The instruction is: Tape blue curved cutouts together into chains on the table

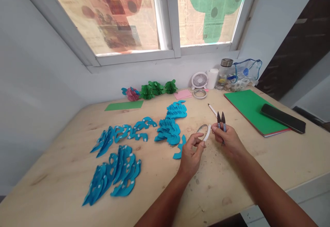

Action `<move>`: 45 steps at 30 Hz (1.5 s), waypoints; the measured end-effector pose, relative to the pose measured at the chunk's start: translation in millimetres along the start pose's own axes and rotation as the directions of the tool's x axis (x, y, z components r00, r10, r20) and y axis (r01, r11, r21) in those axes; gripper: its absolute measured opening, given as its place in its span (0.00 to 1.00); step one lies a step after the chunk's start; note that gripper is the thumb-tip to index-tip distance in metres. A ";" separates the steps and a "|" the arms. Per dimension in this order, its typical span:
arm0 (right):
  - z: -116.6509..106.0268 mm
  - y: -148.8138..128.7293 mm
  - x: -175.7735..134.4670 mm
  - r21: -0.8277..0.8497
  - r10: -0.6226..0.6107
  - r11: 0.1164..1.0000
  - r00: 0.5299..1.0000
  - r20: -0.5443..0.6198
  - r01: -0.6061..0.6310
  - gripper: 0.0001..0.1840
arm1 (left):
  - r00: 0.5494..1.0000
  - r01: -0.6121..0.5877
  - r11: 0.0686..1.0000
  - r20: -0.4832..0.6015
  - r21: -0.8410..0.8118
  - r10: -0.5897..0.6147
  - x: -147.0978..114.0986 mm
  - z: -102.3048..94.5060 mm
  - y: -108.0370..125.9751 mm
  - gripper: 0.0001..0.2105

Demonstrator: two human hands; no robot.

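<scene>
My left hand is closed on a narrow roll of white tape, held up above the table. My right hand grips small thread snips, their dark blades pointing away from me. Its thumb and index finger pinch at the free end of the tape. Just left of my left hand, partly hidden by it, lies a blue paper cutout. Beyond it sit two stacks of blue cutouts, a nearer stack and a farther stack.
Blue cutouts with white tape squares spread over the table's left side. Along the wall stand green paper figures, a pink one, a small fan and a bottle. A phone rests on green sheets; a pen lies nearby.
</scene>
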State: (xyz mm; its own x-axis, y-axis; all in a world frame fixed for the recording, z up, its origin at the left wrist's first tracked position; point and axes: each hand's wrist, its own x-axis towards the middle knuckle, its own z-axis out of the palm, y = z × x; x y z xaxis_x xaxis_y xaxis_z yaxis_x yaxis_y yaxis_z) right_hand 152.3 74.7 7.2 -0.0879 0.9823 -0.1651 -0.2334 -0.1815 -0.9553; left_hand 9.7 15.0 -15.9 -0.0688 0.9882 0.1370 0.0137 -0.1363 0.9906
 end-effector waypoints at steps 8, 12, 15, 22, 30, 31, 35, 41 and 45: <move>-0.1 -1.3 -0.9 -0.012 -0.051 0.999 0.998 -0.026 0.051 0.18 | 1.000 -0.025 1.000 -0.010 0.014 0.025 -0.7 0.7 2.3 0.11; 0.0 -0.6 -1.4 -0.024 -0.037 0.999 0.999 -0.027 0.036 0.18 | 0.999 -0.035 0.999 -0.011 0.013 0.035 -0.6 0.8 2.4 0.11; 0.5 0.4 -1.3 0.002 -0.029 1.000 0.999 -0.039 0.029 0.18 | 0.999 -0.043 0.999 -0.008 0.029 0.043 -0.4 0.7 1.0 0.11; 1.7 0.3 -5.0 0.027 -0.108 0.994 0.994 0.006 0.107 0.15 | 0.997 -0.058 0.990 -0.034 0.131 0.063 0.2 -0.5 -4.9 0.12; -1.8 2.1 -6.8 -0.069 -0.223 0.972 0.974 0.039 0.225 0.13 | 0.993 -0.081 0.978 -0.069 0.190 0.095 -0.5 -2.8 -0.6 0.16; -1.9 2.4 -6.9 -0.098 -0.232 0.967 0.972 0.025 0.233 0.13 | 0.993 -0.087 0.979 -0.064 0.185 0.100 -0.5 -3.3 -0.3 0.16; -0.8 2.3 -8.4 -0.287 -0.320 0.914 0.945 -0.068 0.289 0.11 | 0.993 -0.093 0.986 -0.056 0.137 0.101 -0.3 -5.1 1.6 0.15; -3.9 -3.4 -6.2 -0.378 -0.378 0.872 0.918 -0.115 0.312 0.18 | 0.985 -0.090 0.986 -0.133 0.143 0.110 0.9 -8.9 9.2 0.15; -7.4 -4.7 -4.1 -0.236 -0.235 0.944 0.972 0.003 0.229 0.23 | 0.984 -0.025 0.996 -0.171 0.083 0.039 1.9 -11.7 11.8 0.15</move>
State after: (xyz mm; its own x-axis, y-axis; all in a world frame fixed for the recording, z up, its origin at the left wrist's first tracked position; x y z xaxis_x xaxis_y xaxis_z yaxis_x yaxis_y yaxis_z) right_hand 160.9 71.9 10.6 -0.0334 0.9974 0.0645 -0.0119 0.0642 -0.9979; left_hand -2.0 14.4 -4.0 -0.2377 0.9555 0.1746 0.0986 -0.1550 0.9830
